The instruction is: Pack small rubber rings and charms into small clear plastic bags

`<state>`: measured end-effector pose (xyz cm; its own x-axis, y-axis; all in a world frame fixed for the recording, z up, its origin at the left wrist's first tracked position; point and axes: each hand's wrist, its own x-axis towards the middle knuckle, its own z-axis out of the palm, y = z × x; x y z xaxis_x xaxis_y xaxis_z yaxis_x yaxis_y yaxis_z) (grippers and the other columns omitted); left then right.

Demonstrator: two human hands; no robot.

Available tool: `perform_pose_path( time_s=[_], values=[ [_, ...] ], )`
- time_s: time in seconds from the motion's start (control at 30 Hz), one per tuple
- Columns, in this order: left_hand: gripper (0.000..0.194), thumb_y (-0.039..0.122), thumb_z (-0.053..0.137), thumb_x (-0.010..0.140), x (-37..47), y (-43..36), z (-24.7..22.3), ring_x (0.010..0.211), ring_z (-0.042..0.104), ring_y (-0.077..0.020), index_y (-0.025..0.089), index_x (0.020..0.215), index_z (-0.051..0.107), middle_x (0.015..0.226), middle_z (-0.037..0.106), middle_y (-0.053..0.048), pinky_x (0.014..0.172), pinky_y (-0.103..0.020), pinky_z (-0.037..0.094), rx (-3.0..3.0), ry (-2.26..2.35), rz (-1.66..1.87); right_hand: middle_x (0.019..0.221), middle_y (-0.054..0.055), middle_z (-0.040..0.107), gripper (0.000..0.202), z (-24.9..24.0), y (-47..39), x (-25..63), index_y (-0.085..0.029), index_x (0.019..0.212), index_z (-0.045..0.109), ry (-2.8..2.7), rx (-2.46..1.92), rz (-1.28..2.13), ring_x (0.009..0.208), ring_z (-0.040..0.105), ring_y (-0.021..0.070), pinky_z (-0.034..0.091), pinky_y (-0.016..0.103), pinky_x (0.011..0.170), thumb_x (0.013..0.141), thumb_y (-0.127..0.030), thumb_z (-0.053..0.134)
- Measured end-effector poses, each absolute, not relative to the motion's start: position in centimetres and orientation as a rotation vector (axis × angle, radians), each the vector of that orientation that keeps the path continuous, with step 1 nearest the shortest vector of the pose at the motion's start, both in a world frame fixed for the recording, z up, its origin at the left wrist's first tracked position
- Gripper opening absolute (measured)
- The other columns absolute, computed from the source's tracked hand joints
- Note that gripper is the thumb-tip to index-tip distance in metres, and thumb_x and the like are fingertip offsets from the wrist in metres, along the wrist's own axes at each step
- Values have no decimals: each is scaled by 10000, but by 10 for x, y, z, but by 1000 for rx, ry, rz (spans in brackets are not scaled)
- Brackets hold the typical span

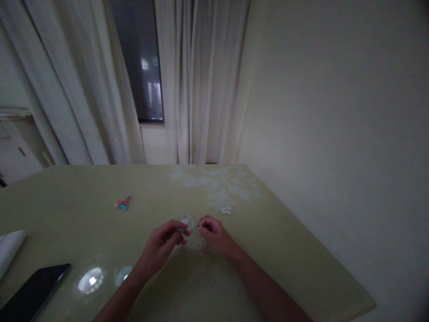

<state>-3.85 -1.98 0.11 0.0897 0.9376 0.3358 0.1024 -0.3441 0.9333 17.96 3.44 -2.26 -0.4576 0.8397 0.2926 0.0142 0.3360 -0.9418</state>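
Here are your fingertips, almost meeting over the table. Your left hand (167, 241) has thumb and fingers pinched on a small pale piece (181, 230), too small and dim to identify. Its long axis seems to run roughly sideways, the free end pointing across the gap toward your right hand (213, 233). There the fingertips curl in close together, but whether they are clamped on anything, I can't tell.

That narrow gap is the relation that counts: the held piece lies to the left of your right fingertips, at about their height in view, apart from them, and your left hand is the one that has it.

Just below the right fingers, on your side of them, lies a loose cluster of pale rings (202, 246), nearer to the right hand than the left. Just beyond the left fingertips sits a clear plastic item (187, 220), its shape blurred.

Farther out, past your right hand, some white bits (225, 210) rest on the table (275, 250). Away to the left, well apart, there's a multicoloured pile (123, 203). Nearer you on that side, a dark flat device (36, 288), with a white sheet-like object (10, 248) behind it.
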Motion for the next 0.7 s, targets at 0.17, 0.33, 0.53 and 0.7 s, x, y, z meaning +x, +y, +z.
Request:
perform_pose_path(
  time_s=[0.17,0.33,0.53,0.7],
  values=[
    [259,407,683,909,-36,-20,-1,568,708,-152,178,1030,695,711,780,-37,547,-230,523,1512,1033,1276,796,-20,522,314,-22,32,177,-187,845,593,-1640,-728,1391,686,494,121,388,252,648,906,-487,665],
    [287,467,718,884,-30,-20,-5,642,736,-174,191,904,642,772,802,-64,585,-239,526,1447,1009,1187,844,-9,535,358,-12,21,174,-188,824,575,-1646,-641,1442,683,491,113,393,258,661,904,-523,674],
    [230,409,746,848,-27,-19,-3,681,693,-170,184,816,712,740,750,-31,658,-258,541,1647,1082,1232,918,16,529,397,-8,12,169,-191,817,578,-1689,-615,1424,752,504,133,415,264,692,895,-568,675],
    [201,383,769,821,-29,-17,-6,671,685,-173,185,815,734,733,743,-28,637,-252,541,1665,1092,1279,925,19,521,401,-8,11,168,-190,818,594,-1709,-621,1386,790,505,147,407,262,705,896,-576,670]
  ],
)
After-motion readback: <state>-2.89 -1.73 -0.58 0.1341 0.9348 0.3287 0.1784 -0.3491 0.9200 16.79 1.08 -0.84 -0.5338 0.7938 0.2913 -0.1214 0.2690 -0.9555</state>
